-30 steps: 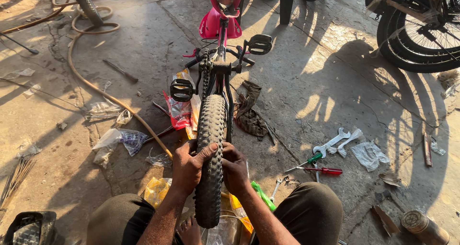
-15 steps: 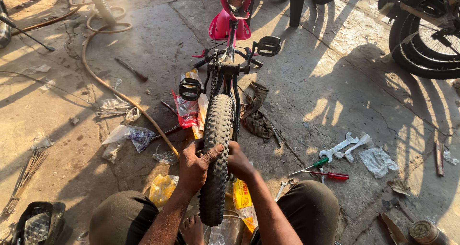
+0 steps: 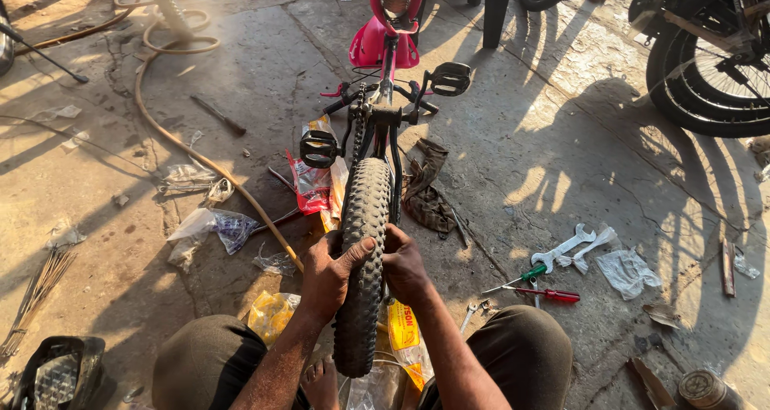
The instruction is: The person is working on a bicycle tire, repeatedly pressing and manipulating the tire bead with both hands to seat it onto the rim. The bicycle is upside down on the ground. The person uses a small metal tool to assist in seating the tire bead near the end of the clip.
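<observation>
A small pink bicycle (image 3: 383, 33) stands upside down in front of me, its knobby black tyre (image 3: 362, 209) pointing toward my lap. My left hand (image 3: 330, 272) grips the tyre's left side with the thumb laid across the tread. On the tyre's right side, my right hand (image 3: 405, 267) presses against it with fingers curled around the edge. Two black pedals (image 3: 319, 148) stick out on either side of the frame. My knees frame the wheel's lower end.
Wrenches (image 3: 571, 248) and two screwdrivers (image 3: 539, 285) lie on the concrete to the right. A tan hose (image 3: 192, 149) curves along the left. Plastic wrappers (image 3: 210, 227), a dark rag (image 3: 425, 192) and a motorcycle wheel (image 3: 710, 65) at top right surround the spot.
Both hands stay on the tyre, shifting slightly along the tread. The view has tilted a little, so the bicycle sits higher in the picture.
</observation>
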